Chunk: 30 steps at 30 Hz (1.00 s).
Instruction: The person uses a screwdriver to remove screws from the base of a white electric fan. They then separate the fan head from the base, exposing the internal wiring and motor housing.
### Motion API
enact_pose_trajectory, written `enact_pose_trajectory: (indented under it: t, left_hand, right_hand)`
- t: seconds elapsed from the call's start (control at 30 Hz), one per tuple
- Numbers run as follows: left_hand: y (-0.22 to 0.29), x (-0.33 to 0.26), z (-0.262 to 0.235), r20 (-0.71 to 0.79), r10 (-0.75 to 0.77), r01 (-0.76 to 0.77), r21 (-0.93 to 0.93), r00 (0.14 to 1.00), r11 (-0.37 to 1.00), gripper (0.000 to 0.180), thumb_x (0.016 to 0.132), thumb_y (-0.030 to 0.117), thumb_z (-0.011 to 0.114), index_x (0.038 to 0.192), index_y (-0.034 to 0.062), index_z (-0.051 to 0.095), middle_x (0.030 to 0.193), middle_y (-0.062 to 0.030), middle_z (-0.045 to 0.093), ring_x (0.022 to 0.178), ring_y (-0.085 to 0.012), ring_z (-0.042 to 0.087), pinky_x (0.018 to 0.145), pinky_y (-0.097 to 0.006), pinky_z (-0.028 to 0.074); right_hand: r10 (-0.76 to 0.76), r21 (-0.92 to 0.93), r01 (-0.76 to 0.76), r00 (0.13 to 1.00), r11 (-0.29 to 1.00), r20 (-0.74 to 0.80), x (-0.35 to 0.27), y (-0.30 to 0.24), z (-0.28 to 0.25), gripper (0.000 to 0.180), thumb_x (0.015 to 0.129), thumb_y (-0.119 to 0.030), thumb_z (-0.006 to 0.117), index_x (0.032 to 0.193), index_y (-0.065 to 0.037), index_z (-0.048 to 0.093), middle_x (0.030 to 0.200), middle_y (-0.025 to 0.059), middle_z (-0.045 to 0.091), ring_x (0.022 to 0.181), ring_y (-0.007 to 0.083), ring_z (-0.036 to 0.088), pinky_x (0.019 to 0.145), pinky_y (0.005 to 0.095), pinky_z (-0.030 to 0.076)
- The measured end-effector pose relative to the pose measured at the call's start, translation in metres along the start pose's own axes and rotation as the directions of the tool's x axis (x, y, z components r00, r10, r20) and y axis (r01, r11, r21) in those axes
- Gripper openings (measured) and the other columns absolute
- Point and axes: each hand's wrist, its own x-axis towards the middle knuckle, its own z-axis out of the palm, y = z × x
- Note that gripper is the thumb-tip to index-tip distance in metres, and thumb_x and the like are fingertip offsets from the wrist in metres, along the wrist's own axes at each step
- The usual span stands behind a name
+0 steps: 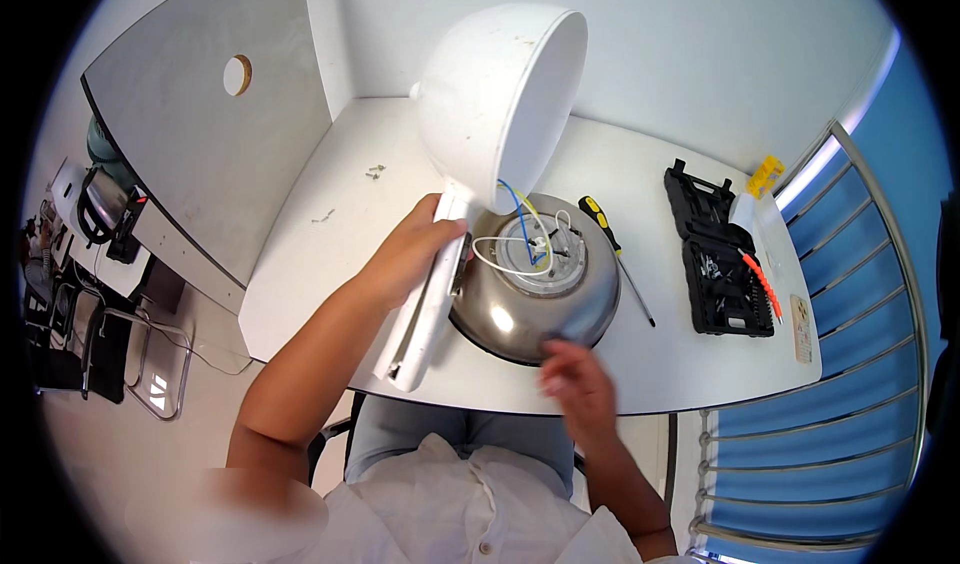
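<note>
Presently, left forearm angled up from the lower left, left hand (pixel 410 249) at the upper left edge of the steel bowl (pixel 510 329); its grip is closed around the long handle (pixel 425 329) of a white housing (pixel 478 104), thumb pointing across it toward the bowl. Right forearm rises from below; right hand (pixel 582 389) at the bowl's near right rim, fingers half curled and motion-blurred. Whether this grip touches the rim or has hold of anything: cannot tell. Housing: rounded, dome-like shell, held up above the bowl's far left side, open mouth turned rightward; a few brownish marks on the outside, handle slanting down along the bowl's left, with a dark slot along its length. Bowl: brushed and shiny, domed side up on the white worktop (pixel 300 284), dark lower edge, pale round disc (pixel 535 276) on top. Blue wire (pixel 520 212) and yellow-green wire run from the disc to the housing's edge; white wire (pixel 488 262) loops over the disc's left. Right of bowl: yellow-and-black screwdriver (pixel 600 222), then, further right, open black tool case (pixel 730 309). Left of bowl, well apart: small metal pieces (pixel 375 172).
</note>
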Motion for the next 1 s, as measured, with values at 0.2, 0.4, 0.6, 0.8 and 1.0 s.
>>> enact_pose_trajectory:
  t: [0.2,0.4,0.6,0.8,1.0]
  left_hand:
    - [-0.026,0.01,0.025,-0.136,0.249,-0.198,0.308,0.959,0.93,0.052,0.086,0.023,0.061,0.126,-0.0001,0.037,0.101,-0.0104,0.054,0.088,-0.0147,0.053,0.076,-0.029,0.046]
    - [-0.032,0.003,0.049,-0.254,0.341,-0.238,0.362,0.905,0.901,0.061,0.082,0.024,0.062,0.127,-0.0041,0.032,0.122,-0.0198,0.033,0.115,-0.028,0.037,0.098,-0.037,0.033]
    - [-0.028,-0.011,0.054,-0.27,0.262,-0.255,0.062,0.926,0.965,0.057,0.085,0.022,0.058,0.13,-0.0021,0.031,0.121,-0.0163,0.039,0.104,-0.0225,0.045,0.088,-0.032,0.041]
    - [-0.031,-0.036,0.049,0.012,0.028,-0.025,-0.225,1.0,0.974,0.057,0.086,0.026,0.059,0.13,0.003,0.031,0.1,-0.0106,0.056,0.083,-0.0184,0.059,0.072,-0.031,0.051]
    - [-0.015,-0.055,0.057,0.065,0.048,-0.031,-0.234,0.997,0.972,0.068,0.08,0.037,0.068,0.126,0.0019,0.032,0.101,-0.0129,0.055,0.087,-0.0197,0.062,0.074,-0.032,0.053]
  right_hand:
    - [0.128,0.206,-0.203,0.936,0.957,0.329,0.0,-0.011,0.075,0.084,0.084,-0.015,0.063,0.143,-0.002,0.004,0.127,0.0181,0.042,0.104,0.0208,0.053,0.086,0.0321,0.046]
    - [0.086,-0.064,-0.078,0.987,0.995,0.134,0.006,0.0,0.091,0.096,0.076,-0.021,0.072,0.141,0.0,0.004,0.129,0.0207,0.039,0.115,0.0279,0.048,0.093,0.0383,0.041]
    - [0.127,0.096,-0.134,0.989,0.986,0.08,-0.001,0.0,0.086,0.084,0.075,-0.005,0.062,0.14,0.0,0.009,0.126,0.0193,0.041,0.115,0.0275,0.048,0.092,0.0364,0.041]
    - [0.222,0.369,-0.295,0.948,0.881,0.227,-0.001,-0.02,0.078,0.08,0.075,0.0,0.054,0.14,-0.001,0.007,0.121,0.0146,0.044,0.106,0.0199,0.052,0.087,0.0314,0.044]
    - [0.146,0.302,-0.207,0.966,0.931,0.213,-0.005,-0.026,0.07,0.068,0.081,-0.012,0.057,0.136,0.001,0.018,0.115,0.0129,0.048,0.094,0.0151,0.054,0.075,0.0276,0.047]
